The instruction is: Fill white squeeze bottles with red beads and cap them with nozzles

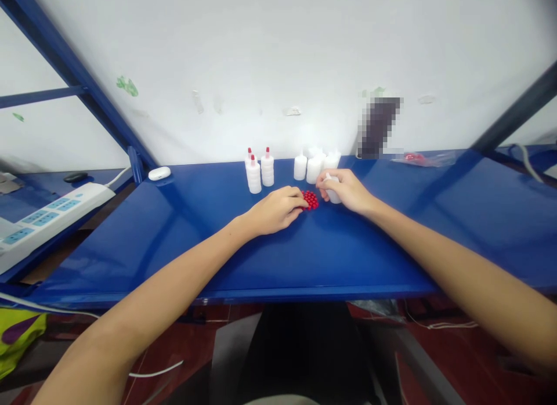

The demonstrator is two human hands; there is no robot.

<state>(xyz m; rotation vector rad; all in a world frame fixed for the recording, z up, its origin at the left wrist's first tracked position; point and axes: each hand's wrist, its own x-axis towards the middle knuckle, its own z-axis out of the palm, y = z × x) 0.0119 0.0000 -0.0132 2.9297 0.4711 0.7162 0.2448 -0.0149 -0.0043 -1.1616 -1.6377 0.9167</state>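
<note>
A small pile of red caps (310, 200) lies on the blue table between my two hands. My left hand (278, 210) reaches into the pile's left side, its fingers bent together at the caps; what they pinch, if anything, is hidden. In my right hand (346, 190) a white plastic bottle (333, 190) with a narrow nozzle is gripped, just right of the pile. Several white bottles without caps (314, 168) stand behind the pile. To the left, white bottles with red tips (254, 176) are grouped upright.
A white power strip (52, 219) and a white earbud case (159, 173) are at the left. Against the wall at the right leans a dark pixelated object (378, 128). A clear plastic bag with red contents (415, 158) lies near it. Blue frame posts rise at both sides.
</note>
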